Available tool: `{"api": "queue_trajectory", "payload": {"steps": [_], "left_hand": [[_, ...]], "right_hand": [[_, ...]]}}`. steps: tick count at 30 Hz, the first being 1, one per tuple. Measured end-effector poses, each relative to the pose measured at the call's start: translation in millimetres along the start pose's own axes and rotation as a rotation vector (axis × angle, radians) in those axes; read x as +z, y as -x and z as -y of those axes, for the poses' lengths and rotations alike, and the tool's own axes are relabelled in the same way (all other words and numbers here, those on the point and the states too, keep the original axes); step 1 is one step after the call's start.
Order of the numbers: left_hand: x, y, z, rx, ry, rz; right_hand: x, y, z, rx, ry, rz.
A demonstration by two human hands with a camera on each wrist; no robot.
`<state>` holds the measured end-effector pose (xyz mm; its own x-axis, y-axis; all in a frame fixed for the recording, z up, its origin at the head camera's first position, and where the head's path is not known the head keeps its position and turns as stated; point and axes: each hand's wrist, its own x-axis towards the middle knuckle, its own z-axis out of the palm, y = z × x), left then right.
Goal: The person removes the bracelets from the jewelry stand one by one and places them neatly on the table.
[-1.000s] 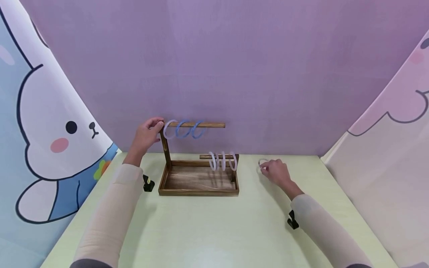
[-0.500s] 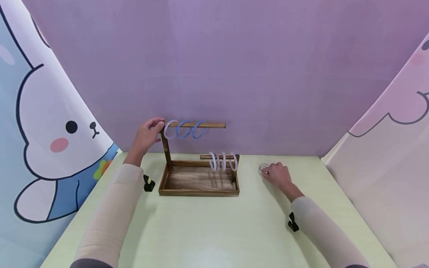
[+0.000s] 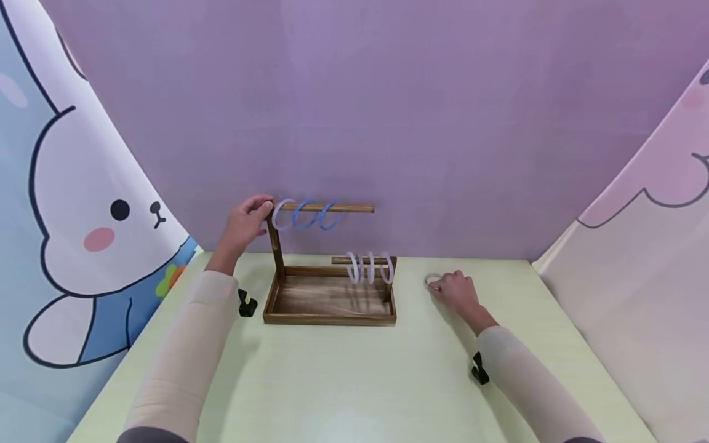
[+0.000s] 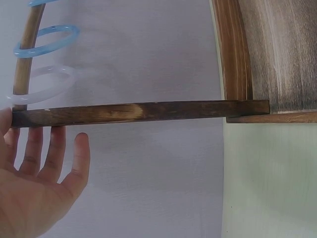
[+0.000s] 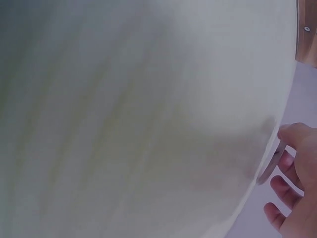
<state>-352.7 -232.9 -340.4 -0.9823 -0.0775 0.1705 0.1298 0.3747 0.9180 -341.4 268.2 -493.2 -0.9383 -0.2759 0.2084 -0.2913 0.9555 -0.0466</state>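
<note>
My left hand [image 3: 240,224] pinches the top of the tall post [image 4: 133,113] of a wooden bangle stand [image 3: 329,319], thumb on one side and fingers on the other. On the stand's upper bar [image 3: 354,208] hang a pale bangle [image 4: 44,95] and two blue ones, the middle blue bangle [image 4: 49,48] showing whole in the left wrist view. Several whitish bangles [image 3: 370,267] hang from the lower bar at the right. To the right of the stand, my right hand [image 3: 456,292] pinches a pale bangle [image 5: 270,168] between thumb and forefinger, low over the table.
The pale green table [image 3: 332,381] ends at a purple backdrop [image 3: 471,154]. A black clip-like object [image 3: 246,303] shows by the left sleeve, another black piece [image 3: 479,369] by the right sleeve. Cartoon-printed cloths [image 3: 100,184] flank both sides.
The right hand has moved slightly down and left, and the bangle in it has tipped flatter. The left hand keeps its hold on the post.
</note>
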Motion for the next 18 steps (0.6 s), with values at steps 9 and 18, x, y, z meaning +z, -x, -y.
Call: {"api": "queue_trajectory", "payload": {"steps": [9, 18], "left_hand": [[-0.2, 1.0, -0.7, 0.011, 0.002, -0.003], [0.0, 1.9, -1.1, 0.003, 0.022, 0.001]], "right_hand": [[4.0, -1.6, -3.2, -0.001, -0.029, 0.054], [4.2, -2.1, -6.8, 0.047, -0.14, 0.093]]}}
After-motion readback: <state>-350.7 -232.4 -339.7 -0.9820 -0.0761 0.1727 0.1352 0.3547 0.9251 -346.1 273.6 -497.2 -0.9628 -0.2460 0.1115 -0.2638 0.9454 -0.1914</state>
